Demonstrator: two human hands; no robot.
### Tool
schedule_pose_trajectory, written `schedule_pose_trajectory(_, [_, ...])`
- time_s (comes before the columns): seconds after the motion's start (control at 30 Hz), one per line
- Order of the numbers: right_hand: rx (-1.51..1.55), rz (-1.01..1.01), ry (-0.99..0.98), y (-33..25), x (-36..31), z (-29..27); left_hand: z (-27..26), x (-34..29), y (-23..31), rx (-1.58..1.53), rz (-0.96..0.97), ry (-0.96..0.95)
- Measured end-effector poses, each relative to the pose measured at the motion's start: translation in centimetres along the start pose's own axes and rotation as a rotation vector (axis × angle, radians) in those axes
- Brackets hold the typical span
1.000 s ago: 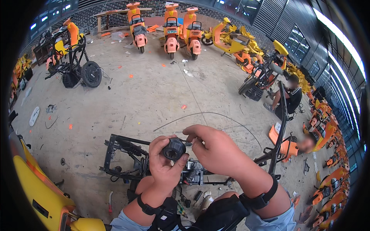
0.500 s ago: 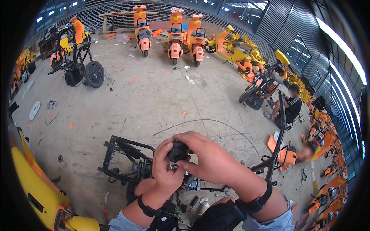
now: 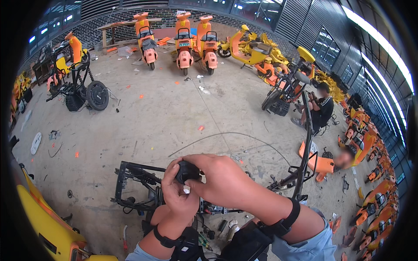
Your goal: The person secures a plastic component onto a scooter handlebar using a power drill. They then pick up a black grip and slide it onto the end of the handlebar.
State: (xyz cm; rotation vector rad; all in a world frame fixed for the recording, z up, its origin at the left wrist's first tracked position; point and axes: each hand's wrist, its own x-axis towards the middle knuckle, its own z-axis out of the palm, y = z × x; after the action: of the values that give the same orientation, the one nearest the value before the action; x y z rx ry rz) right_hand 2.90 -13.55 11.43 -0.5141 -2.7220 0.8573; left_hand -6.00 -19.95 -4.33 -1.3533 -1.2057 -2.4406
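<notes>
Both hands are together in front of me, closed around a small rounded black part [image 3: 188, 172] whose exact kind I cannot make out. My left hand [image 3: 175, 191] cups it from the left and below, with its fingers curled up along the side. From the right, my right hand [image 3: 220, 176] wraps over the top, thumb pressed against the near side. A small white bit [image 3: 187, 189] shows between the hands just under the part. Below and beyond them stands a bare black scooter frame [image 3: 118, 185], partly hidden by my hands and forearms.
A yellow scooter body [image 3: 41, 213] stands close on my left. An upright black bar [image 3: 308, 130] rises on the right. Beyond it, a person [image 3: 323, 108] sits by a stripped scooter [image 3: 283, 89]. A thin cable [image 3: 230, 133] curves across the floor. Parked scooters [image 3: 183, 45] line the back.
My hands have shifted slightly left and down in the view, and the black part is turned differently between them. The white bit has come into sight. The whole view has swung a little.
</notes>
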Motion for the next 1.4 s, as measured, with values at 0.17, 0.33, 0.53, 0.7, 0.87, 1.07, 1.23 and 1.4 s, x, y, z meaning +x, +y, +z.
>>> schedule_pose_trajectory(0.17, [-0.046, -0.038, 0.046, -0.2, -0.3, 0.5, 0.1, -0.2, -0.1, -0.003, -0.012, 0.018])
schedule_pose_trajectory(0.33, [-0.071, -0.029, 0.053, -0.4, -0.5, 0.8, 0.4, -0.2, -0.2, -0.006, 0.016, 0.037])
schedule_pose_trajectory(0.53, [-0.106, -0.11, 0.143, 0.5, -0.5, 1.5, 0.9, -0.2, -1.2, 0.022, 0.069, 0.06])
schedule_pose_trajectory(0.7, [-0.012, -0.005, 0.047, 1.2, 0.0, 1.0, 0.7, -0.5, -1.6, 0.093, -0.018, 0.025])
schedule_pose_trajectory(0.87, [-0.001, -0.019, 0.042, 1.0, -0.1, 0.6, 0.5, -0.6, -1.7, 0.064, -0.061, 0.044])
schedule_pose_trajectory(1.07, [-0.044, 0.002, 0.089, 0.9, 0.0, 0.7, 0.9, -0.4, -1.9, 0.037, -0.073, 0.038])
schedule_pose_trajectory(1.23, [-0.06, 0.052, 0.109, 1.1, -0.1, 0.4, 0.8, -0.4, -1.3, -0.071, -0.303, -0.01])
schedule_pose_trajectory(1.4, [-0.026, 0.084, 0.137, 0.8, -0.3, 0.2, 0.8, -0.4, -1.5, -0.307, -0.387, 0.003])
